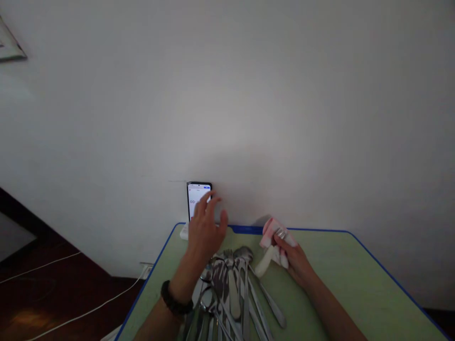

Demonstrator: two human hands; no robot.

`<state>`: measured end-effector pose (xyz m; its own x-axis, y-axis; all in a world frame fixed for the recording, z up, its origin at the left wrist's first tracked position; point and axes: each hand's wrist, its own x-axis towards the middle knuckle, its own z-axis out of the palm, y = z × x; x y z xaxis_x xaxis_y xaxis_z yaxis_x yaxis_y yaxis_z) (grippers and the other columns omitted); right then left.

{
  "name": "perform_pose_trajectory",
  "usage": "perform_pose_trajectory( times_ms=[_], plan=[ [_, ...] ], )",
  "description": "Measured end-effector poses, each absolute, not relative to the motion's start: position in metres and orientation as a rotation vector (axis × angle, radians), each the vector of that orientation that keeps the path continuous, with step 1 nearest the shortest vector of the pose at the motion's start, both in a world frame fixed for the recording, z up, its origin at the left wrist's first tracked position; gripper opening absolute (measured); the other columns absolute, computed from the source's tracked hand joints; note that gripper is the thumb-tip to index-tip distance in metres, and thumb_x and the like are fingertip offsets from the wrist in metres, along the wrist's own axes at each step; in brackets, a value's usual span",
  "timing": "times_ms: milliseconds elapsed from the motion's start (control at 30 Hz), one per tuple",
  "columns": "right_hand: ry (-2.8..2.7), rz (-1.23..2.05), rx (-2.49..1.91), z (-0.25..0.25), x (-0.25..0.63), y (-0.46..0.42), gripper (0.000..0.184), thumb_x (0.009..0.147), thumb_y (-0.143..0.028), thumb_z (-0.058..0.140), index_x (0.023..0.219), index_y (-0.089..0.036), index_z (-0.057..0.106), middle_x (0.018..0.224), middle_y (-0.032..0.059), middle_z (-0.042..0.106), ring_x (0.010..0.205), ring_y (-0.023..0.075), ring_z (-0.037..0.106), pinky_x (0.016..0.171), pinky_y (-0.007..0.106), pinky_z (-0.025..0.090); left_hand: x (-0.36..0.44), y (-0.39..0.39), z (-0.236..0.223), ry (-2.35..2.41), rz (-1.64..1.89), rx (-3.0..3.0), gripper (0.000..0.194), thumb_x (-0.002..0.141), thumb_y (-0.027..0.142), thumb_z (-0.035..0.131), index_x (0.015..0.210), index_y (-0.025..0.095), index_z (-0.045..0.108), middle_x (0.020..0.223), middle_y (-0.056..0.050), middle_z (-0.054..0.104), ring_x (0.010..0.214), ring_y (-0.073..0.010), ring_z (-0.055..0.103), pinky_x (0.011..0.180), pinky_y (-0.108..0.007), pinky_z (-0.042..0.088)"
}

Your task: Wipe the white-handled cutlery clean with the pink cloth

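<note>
1. Head view, nearest the wearer: a green tabletop [341, 279] edged with a blue rim [386, 273], bearing a loose heap of metal cutlery [245, 303] that runs off the bottom of the view.
2. Within that heap, spoons and forks overlap, mostly lying lengthwise. A cream-handled table fork [233, 296] lies on top near the middle, tines pointing away; a round-bowled spoon [207, 298] lies at the left, and a long metal handle [272, 300] slants out at the right.
3. Left forearm reaches over the heap's left side, with a dark bracelet [174, 300] around the wrist.
4. Right hand [289, 253], beyond the heap's right side, is clamped on a pink-and-white cloth [269, 228] and a second cream-handled fork [265, 263]. The cloth is bunched about this fork's metal end, partly covering it; the handle slopes down toward the heap, above the tabletop.
5. Left hand [206, 227] is raised with fingers apart, grasping nothing, in front of a smartphone [194, 194]; whether fingertips touch the screen cannot be told.
6. Smartphone stands upright at the table's far edge, its lit screen showing digits beginning "00". A small white object [184, 232] sits at its base.
7. Farthest back: a pale wall [284, 104], with a framed picture [10, 45] at upper left.
</note>
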<state>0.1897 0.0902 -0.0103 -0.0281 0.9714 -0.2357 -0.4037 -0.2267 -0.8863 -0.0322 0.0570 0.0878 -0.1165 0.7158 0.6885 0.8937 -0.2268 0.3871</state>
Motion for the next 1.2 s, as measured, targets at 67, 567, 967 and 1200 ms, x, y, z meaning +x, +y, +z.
perform_pose_trajectory(
  times_ms=[67,567,967,1200],
  plan=[
    [-0.750,1.543,-1.071,-0.011,0.190,0.091,0.027,0.054,-0.033,0.077,0.071,-0.016,0.064,0.059,0.0003,0.064,0.052,0.0135,0.056,0.051,0.025,0.045,-0.049,0.061,0.099,-1.863,-1.140,-1.815,0.052,0.084,0.029,0.044,0.134,0.019,0.031,0.142,-0.010,0.033,0.112,-0.0252,0.048,0.086,-0.038,0.047],
    [-0.737,1.558,-1.215,-0.008,0.187,0.092,0.029,0.052,-0.035,0.079,0.069,-0.016,0.064,0.052,-0.0031,0.059,0.046,0.0095,0.050,0.045,0.020,0.041,-0.052,0.054,0.075,-2.087,-0.474,-1.820,0.069,0.084,0.031,0.043,0.142,0.010,0.013,0.148,-0.016,0.018,0.103,-0.0280,0.050,0.084,-0.041,0.042],
    [-0.707,1.556,-1.268,-0.012,0.187,0.095,0.025,0.051,-0.029,0.080,0.068,-0.016,0.066,0.056,-0.0012,0.063,0.049,0.0109,0.056,0.047,0.020,0.048,-0.029,0.021,0.094,-2.201,0.064,-2.313,0.058,0.086,0.037,0.041,0.139,0.018,0.027,0.145,-0.018,0.027,0.108,-0.0301,0.054,0.080,-0.041,0.048],
    [-0.709,1.566,-1.294,-0.007,0.184,0.093,0.028,0.047,-0.030,0.081,0.065,-0.015,0.065,0.051,-0.0011,0.060,0.046,0.0113,0.054,0.044,0.021,0.048,-0.046,0.027,0.103,-2.309,0.265,-2.410,0.039,0.088,0.038,0.035,0.112,0.014,0.054,0.103,-0.015,0.065,0.090,-0.0285,0.063,0.074,-0.040,0.048]
  ],
)
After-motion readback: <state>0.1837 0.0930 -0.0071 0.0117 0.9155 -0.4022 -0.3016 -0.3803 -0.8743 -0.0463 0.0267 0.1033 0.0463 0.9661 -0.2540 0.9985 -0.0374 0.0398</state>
